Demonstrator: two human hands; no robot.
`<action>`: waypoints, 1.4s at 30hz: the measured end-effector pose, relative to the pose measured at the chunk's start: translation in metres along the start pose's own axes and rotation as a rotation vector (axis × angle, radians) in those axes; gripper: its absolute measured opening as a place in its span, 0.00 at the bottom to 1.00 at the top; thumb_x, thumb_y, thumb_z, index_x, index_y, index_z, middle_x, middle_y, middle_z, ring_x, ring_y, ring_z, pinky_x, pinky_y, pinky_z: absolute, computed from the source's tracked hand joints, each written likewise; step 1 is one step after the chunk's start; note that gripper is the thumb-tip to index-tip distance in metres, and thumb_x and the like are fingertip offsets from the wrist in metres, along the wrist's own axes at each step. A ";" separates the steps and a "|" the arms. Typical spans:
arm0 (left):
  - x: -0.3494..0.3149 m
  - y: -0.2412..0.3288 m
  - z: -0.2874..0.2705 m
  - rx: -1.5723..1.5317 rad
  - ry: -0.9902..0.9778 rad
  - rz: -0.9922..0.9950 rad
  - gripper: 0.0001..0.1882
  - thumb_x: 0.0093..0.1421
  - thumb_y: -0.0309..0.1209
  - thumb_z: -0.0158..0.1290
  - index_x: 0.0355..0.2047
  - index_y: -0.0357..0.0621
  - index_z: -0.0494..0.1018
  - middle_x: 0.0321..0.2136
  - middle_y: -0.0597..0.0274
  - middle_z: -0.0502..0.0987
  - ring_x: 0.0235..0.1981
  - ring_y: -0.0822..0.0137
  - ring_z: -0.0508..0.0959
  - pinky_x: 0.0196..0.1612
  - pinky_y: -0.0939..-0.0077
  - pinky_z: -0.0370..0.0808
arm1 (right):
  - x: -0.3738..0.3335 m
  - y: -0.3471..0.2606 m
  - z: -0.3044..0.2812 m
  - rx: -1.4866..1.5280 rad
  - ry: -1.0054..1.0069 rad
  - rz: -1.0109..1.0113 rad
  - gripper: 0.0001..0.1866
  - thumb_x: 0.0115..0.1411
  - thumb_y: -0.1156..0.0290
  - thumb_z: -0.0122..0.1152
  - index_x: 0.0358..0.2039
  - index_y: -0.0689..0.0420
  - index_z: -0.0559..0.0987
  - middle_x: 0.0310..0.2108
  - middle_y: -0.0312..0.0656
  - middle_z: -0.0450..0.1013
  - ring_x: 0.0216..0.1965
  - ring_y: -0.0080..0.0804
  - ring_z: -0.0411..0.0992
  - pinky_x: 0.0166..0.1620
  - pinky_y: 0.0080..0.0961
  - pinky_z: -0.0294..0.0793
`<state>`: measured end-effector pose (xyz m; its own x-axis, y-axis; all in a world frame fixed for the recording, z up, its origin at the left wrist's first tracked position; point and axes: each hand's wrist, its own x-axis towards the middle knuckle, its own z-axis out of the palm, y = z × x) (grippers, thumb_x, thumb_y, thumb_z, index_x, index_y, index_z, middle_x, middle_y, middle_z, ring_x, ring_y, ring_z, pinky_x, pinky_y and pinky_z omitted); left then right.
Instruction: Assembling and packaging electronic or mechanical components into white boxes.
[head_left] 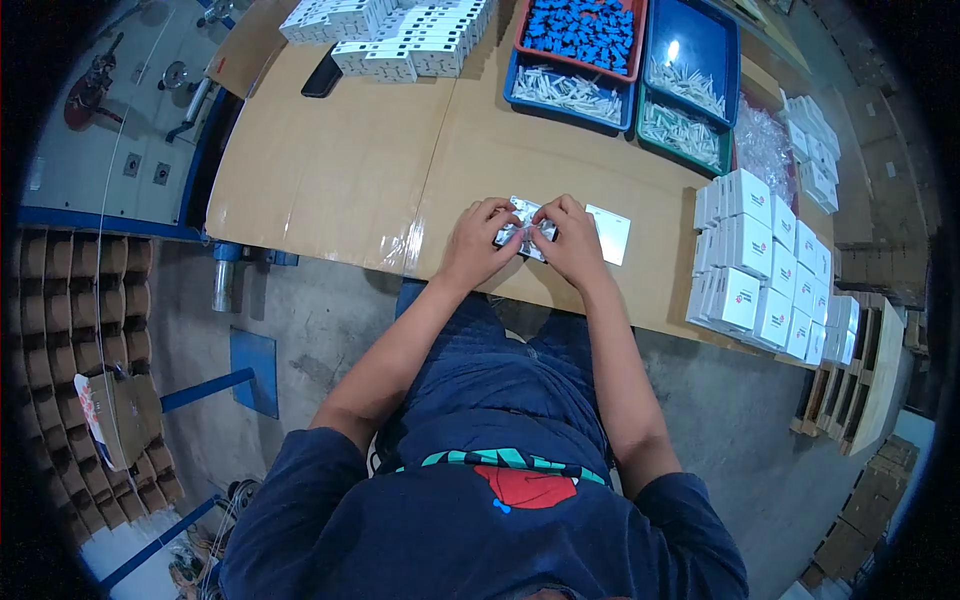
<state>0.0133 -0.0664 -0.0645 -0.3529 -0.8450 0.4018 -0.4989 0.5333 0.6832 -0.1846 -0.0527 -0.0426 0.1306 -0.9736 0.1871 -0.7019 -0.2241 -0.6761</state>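
Observation:
Both my hands meet over the table near its front edge. Between them lies a small, shiny silvery-white piece (524, 212), partly covered by my fingers, so its exact kind does not show. My left hand (481, 242) grips it from the left with bent fingers, thumb toward the middle. From the right, my right hand (573, 241) pinches the same piece, its thumb close to the left thumb. A flat white box or card (612, 236) lies just beside my right hand, partly behind it.
White boxes stand stacked at the right table edge (752, 262) and in rows at the back left (415, 50). A black phone (322, 75) lies beside those rows. Trays hold blue parts (578, 35) and white plastic pieces (568, 92). Cardboard (340, 180) covers the table.

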 end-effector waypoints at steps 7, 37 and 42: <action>0.002 0.000 -0.013 -0.081 -0.138 0.004 0.19 0.52 0.32 0.68 0.42 0.40 0.77 0.50 0.54 0.75 0.52 0.53 0.75 0.57 0.60 0.72 | -0.002 0.005 -0.002 0.027 -0.056 -0.004 0.08 0.53 0.68 0.69 0.35 0.53 0.84 0.39 0.40 0.73 0.44 0.42 0.73 0.47 0.38 0.68; 0.014 0.008 0.010 -0.160 0.103 -0.459 0.18 0.52 0.25 0.63 0.45 0.46 0.78 0.44 0.56 0.70 0.31 0.61 0.77 0.39 0.66 0.77 | -0.007 0.002 0.003 0.165 0.082 0.104 0.06 0.55 0.76 0.68 0.35 0.58 0.83 0.41 0.46 0.72 0.37 0.45 0.76 0.41 0.38 0.76; 0.013 0.002 0.017 -0.136 0.063 -0.435 0.19 0.53 0.26 0.62 0.47 0.47 0.76 0.46 0.54 0.69 0.31 0.61 0.77 0.40 0.64 0.77 | -0.006 0.007 0.004 -0.002 0.097 0.123 0.08 0.54 0.71 0.71 0.34 0.57 0.83 0.39 0.42 0.73 0.38 0.44 0.76 0.41 0.39 0.75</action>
<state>-0.0056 -0.0758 -0.0680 -0.0828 -0.9922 0.0937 -0.4797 0.1221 0.8689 -0.1875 -0.0485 -0.0518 -0.0243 -0.9850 0.1707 -0.7100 -0.1032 -0.6966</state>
